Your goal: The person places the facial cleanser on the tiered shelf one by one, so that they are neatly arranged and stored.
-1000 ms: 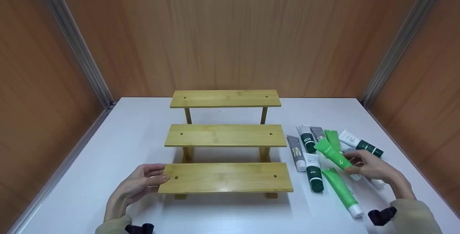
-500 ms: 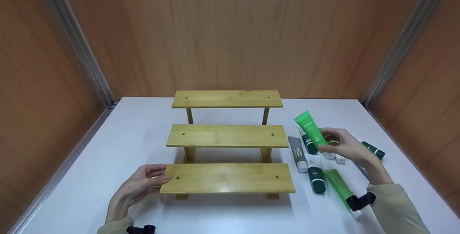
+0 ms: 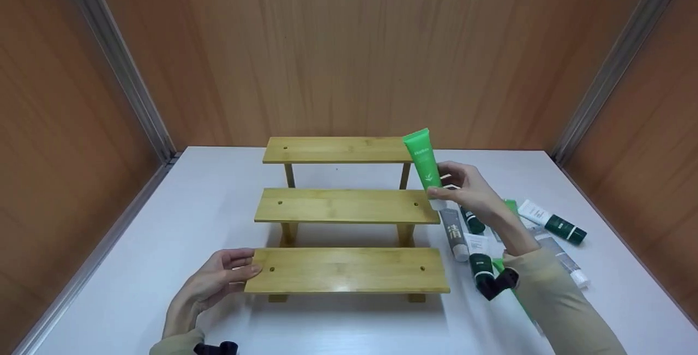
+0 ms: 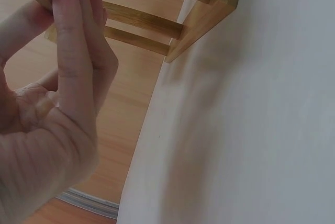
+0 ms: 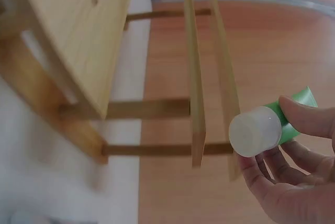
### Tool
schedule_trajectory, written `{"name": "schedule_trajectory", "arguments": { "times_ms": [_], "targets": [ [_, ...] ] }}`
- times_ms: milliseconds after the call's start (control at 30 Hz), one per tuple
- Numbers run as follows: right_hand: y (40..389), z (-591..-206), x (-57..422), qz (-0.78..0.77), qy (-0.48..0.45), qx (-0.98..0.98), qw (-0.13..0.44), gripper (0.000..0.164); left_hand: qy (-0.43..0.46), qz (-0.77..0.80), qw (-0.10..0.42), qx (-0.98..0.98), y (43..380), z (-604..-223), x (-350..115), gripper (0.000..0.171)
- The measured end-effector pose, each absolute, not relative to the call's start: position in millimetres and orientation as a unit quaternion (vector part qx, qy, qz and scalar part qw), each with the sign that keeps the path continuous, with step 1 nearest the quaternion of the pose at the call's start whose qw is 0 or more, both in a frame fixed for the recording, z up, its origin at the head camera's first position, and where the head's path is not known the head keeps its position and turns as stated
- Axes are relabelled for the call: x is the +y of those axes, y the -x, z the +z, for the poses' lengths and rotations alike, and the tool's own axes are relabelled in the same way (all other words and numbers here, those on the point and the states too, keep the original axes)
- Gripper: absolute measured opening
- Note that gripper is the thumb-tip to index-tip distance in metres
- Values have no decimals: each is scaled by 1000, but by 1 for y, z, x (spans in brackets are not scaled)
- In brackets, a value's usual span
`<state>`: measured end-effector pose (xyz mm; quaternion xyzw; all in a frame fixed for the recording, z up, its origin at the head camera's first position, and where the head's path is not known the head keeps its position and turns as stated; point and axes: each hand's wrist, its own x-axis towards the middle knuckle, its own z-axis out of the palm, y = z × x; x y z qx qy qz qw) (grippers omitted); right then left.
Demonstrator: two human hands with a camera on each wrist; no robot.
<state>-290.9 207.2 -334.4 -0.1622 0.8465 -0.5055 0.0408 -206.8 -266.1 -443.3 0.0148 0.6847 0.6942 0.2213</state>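
Pinching the left end of the lowest board (image 3: 349,270), the left hand (image 3: 214,278) sits at about eight o'clock from the middle of the wooden stand (image 3: 349,205), thumb and fingers clamped on the edge; we take this as a way of keeping the stand from sliding on the tabletop (image 3: 136,235).

The right hand (image 3: 470,185) is at two o'clock, its thumb and fingers closed round the lower part of a green tube (image 3: 424,156). We see the tube in the air before the right ends of the upper two boards, its flat crimped end tipped towards eleven o'clock and its white cap (image 5: 255,132) downwards. Gripping low, near the cap, probably makes the tilt easy to control. Whether the cap touches a board, we cannot fairly judge from these angles.

Between three and four o'clock lie the other tubes: a grey tube (image 3: 453,232) just beside the stand, a white and dark-green tube (image 3: 480,259) next to it, and another white-and-green one (image 3: 552,222) farther out. The sleeve (image 3: 561,300) hides several.

As for writing, we make out pale lettering and a leaf-like mark on the held tube and light print on the grey one, but no brand is legible.
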Motion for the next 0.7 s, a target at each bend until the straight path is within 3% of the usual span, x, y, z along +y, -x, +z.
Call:
{"name": "schedule_trajectory", "arguments": {
  "times_ms": [700],
  "targets": [
    [330,-313,114,-610,167,775,13,50,-2,691,215,690,205,-444,-265,82]
  ]
}}
